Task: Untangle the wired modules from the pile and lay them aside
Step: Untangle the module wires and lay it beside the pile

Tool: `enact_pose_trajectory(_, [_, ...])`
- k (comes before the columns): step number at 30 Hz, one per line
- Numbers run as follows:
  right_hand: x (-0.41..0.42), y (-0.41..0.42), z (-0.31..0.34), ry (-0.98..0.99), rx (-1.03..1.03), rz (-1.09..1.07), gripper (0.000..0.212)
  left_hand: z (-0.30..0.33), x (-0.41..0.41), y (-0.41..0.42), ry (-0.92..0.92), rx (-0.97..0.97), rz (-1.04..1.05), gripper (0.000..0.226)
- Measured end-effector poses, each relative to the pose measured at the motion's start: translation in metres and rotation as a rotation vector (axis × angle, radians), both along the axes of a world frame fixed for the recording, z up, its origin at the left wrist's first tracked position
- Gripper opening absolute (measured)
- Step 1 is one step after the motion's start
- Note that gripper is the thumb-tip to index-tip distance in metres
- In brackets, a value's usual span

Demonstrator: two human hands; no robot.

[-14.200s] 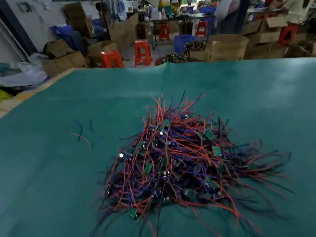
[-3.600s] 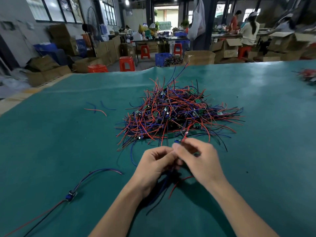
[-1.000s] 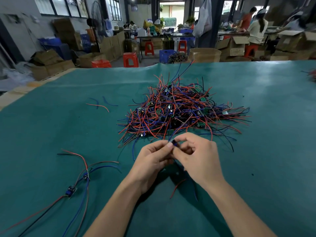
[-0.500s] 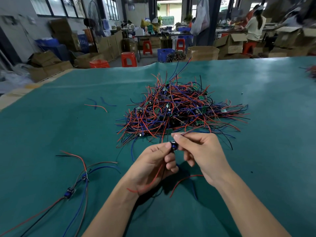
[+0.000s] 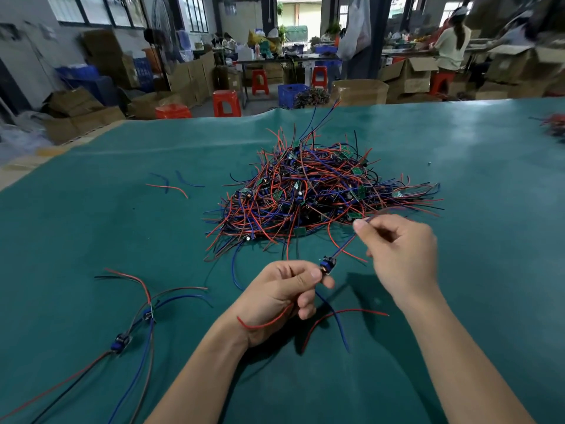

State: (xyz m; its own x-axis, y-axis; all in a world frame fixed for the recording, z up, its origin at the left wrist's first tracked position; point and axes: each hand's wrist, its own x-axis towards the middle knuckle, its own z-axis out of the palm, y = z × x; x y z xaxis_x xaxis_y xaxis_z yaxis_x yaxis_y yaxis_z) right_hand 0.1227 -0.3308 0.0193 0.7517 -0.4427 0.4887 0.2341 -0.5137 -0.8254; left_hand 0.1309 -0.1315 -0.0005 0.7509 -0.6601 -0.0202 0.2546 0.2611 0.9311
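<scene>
- Our left hand (image 5: 282, 293) pinches the module (image 5: 327, 265) between thumb and forefinger, above the mat (image 5: 91, 228), just short of the pile (image 5: 312, 191).
- Our right hand (image 5: 400, 252) pinches its leads (image 5: 348, 243).
- Risk, as we judge it: the leads run on into the pile; a hard pull could snag and drag neighbours.
- The module's long axis follows the leads, pointing up-right toward the right hand.

The two hands, pressed together half a second ago, are now apart: the right hand (image 5: 403, 252) has drawn up and right toward the pile (image 5: 318, 194), pinching leads that stretch taut down to the module (image 5: 327, 265) the left hand (image 5: 281, 296) grips. Red and blue wires now trail below centre frame.
</scene>
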Motion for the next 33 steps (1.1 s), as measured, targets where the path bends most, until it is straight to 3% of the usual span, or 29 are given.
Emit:
enact_pose_trajectory(3, [0.002, -0.018, 0.000, -0.056, 0.063, -0.168, 0.022, -0.002, 0.000, -0.001, -0.042, 0.027, -0.031, 0.018])
enact_pose_trajectory(6, [-0.001, -0.029, 0.001, -0.136, 0.263, -0.340, 0.019, -0.003, 0.000, -0.001, -0.050, 0.031, -0.045, 0.018])
enact_pose_trajectory(10, [-0.005, -0.031, 0.009, -0.185, 0.409, -0.497, 0.025, -0.001, 0.002, -0.002, 0.011, -0.050, 0.090, 0.016])
enact_pose_trajectory(12, [-0.006, -0.012, 0.008, -0.101, 0.341, -0.276, 0.030, -0.001, 0.004, -0.003, 0.047, -0.094, 0.174, 0.018])
enact_pose_trajectory(15, [-0.015, 0.034, 0.008, 0.097, 0.081, 0.247, 0.034, -0.002, 0.004, -0.003, 0.051, -0.109, 0.218, 0.017])
enact_pose_trajectory(17, [-0.016, 0.047, 0.005, 0.106, -0.016, 0.404, 0.018, -0.003, 0.002, -0.003, 0.022, -0.093, 0.202, 0.016])
enact_pose_trajectory(19, [-0.014, 0.044, 0.004, 0.080, -0.001, 0.350, 0.008, -0.002, 0.000, -0.002, 0.002, -0.060, 0.177, 0.017])
enact_pose_trajectory(25, [-0.008, 0.025, 0.008, -0.088, 0.062, 0.109, 0.009, -0.001, -0.002, -0.001, -0.068, 0.026, 0.062, 0.016])
enact_pose_trajectory(31, [-0.016, -0.005, 0.040, -0.415, 0.370, -0.186, 0.004, -0.005, -0.003, 0.000, -0.118, 0.103, -0.002, 0.015])
enact_pose_trajectory(33, [-0.024, -0.001, 0.060, -0.496, 0.473, -0.165, 0.005, -0.006, -0.001, 0.000, -0.106, 0.095, 0.011, 0.015])
